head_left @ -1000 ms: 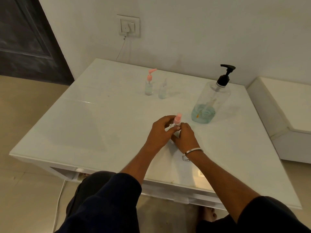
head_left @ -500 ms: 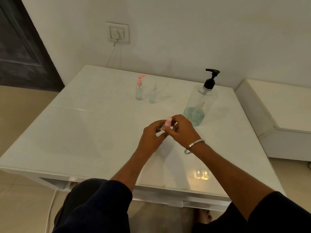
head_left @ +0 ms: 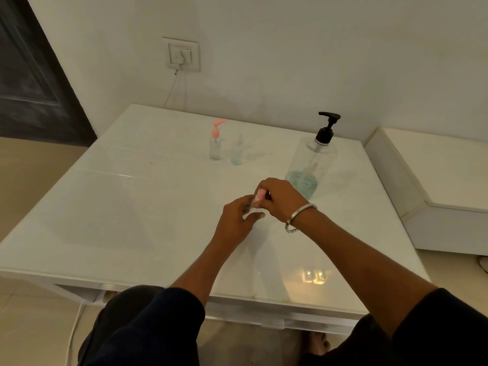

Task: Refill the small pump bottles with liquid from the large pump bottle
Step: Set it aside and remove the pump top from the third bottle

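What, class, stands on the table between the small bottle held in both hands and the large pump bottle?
Nothing visible. The small bottle, held by the left hand and right hand, sits just in front of the large pump bottle; the two other small bottles stand off to the left.

Large bottle (head_left: 313,159) showing clear, blue-green liquid at base, black pump (head_left: 327,128). 1 small bottle (head_left: 215,147) wearing pink pump. Table (head_left: 132,207) appearing white; bangle (head_left: 299,217) gleaming silver.

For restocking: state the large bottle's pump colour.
Black, on the large bottle's pump; head view.
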